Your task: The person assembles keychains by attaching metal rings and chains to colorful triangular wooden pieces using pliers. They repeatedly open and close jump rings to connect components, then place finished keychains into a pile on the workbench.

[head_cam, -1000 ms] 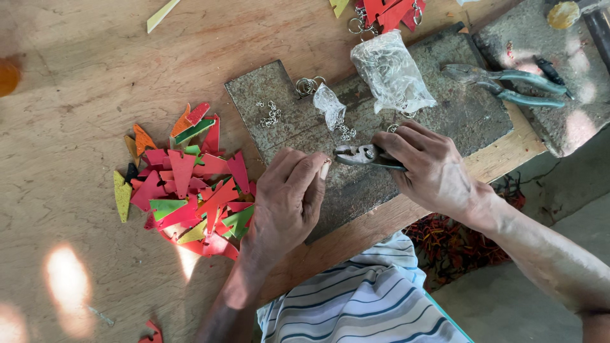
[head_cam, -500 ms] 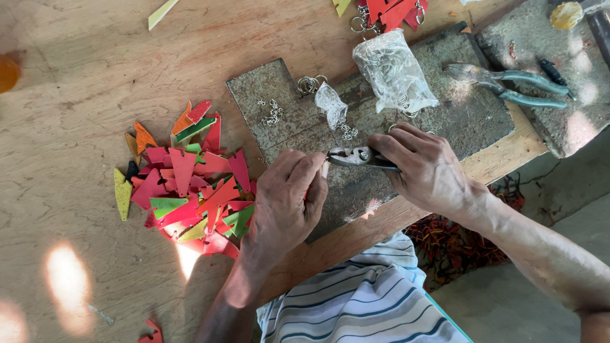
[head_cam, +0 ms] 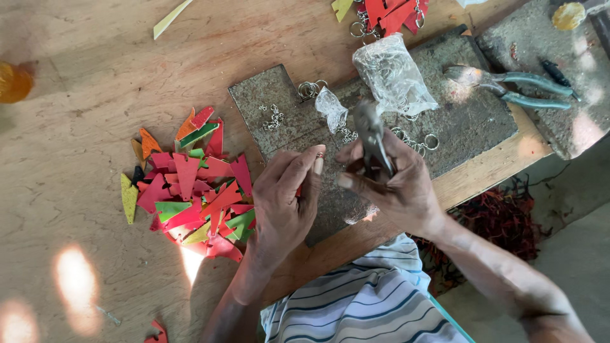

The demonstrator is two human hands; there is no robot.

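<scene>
My left hand (head_cam: 286, 197) pinches a small red piece with a tiny metal ring at its fingertips, just above a grey stone slab (head_cam: 457, 121). My right hand (head_cam: 397, 184) grips small pliers (head_cam: 372, 136), whose jaws now point up and away from the left hand. A heap of red, green, orange and yellow arrow-shaped pieces (head_cam: 190, 184) lies left of my left hand on the wooden table (head_cam: 82, 108). Loose small rings (head_cam: 274, 117) and key rings (head_cam: 309, 89) rest on the slab.
Two clear plastic bags (head_cam: 393, 76) with metal rings lie on the slab. Green-handled pliers (head_cam: 515, 86) rest at the right. Finished red pieces with rings (head_cam: 387, 13) sit at the top. An orange object (head_cam: 14, 81) is at the far left. The table edge runs below my hands.
My right hand has swung the pliers from lying sideways toward the left hand to pointing upward. The left hand stays put with the small piece.
</scene>
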